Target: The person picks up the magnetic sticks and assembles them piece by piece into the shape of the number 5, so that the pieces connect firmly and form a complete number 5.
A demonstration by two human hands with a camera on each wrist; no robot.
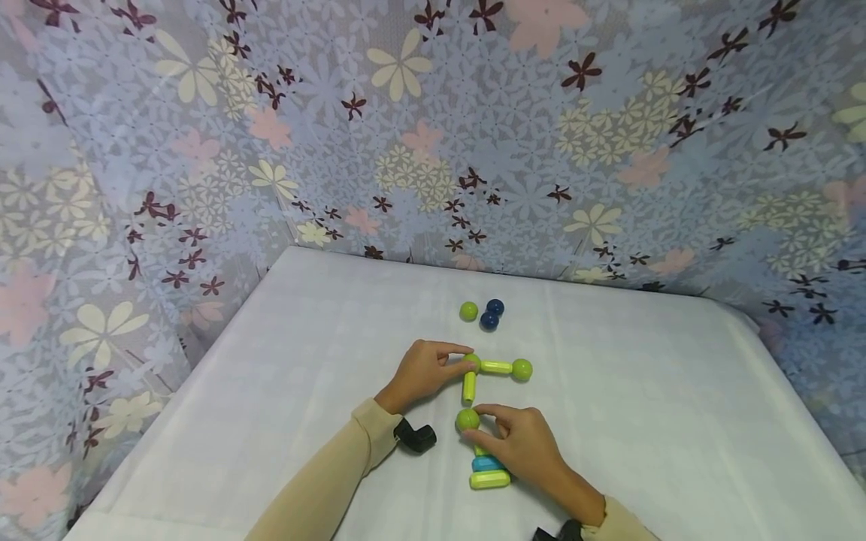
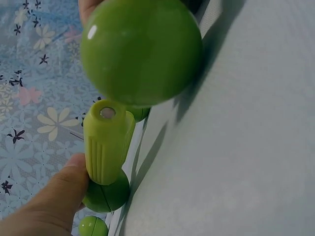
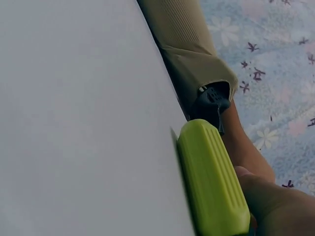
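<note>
With thumb and fingertips my left hand pinches a green ball. From this ball one yellow-green rod runs right to another green ball, and a second rod points toward me. In the left wrist view that rod shows a round metal end. My right hand holds a separate green ball between thumb and index finger, just short of the rod's end. Partly hidden under the right hand are a blue rod and a yellow-green rod.
Farther back on the white-covered table lie a loose green ball and two dark blue balls, one nearer and one behind it. A flowered cloth hangs behind the table.
</note>
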